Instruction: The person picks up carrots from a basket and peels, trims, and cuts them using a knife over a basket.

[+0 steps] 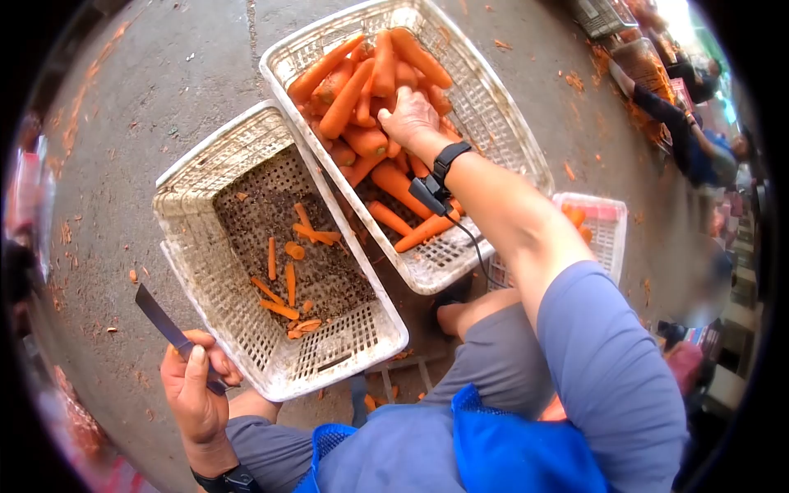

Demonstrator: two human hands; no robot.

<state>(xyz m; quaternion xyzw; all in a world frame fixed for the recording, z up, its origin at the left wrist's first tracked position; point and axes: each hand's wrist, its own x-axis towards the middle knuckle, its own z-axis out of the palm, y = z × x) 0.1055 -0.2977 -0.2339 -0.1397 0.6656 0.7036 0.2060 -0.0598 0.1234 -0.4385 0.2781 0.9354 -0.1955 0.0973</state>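
My left hand [197, 382] is closed round a dark-bladed knife [164, 319] at the lower left, with the blade pointing up and left. It is beside the near corner of a dirty white basket [185, 283] holding cut carrot pieces [291, 283]. My right hand [410, 117] reaches into a second white basket [514, 123] and rests on a heap of whole orange carrots [349, 99]. Its fingers are bent down among the carrots, and their tips are hidden, so I cannot make out what they hold.
A third, smaller white basket [608, 238] with carrots stands at the right, partly behind my right arm. Carrot scraps lie on the grey floor [148, 107]. At the upper right are a person [711, 156] and more crates.
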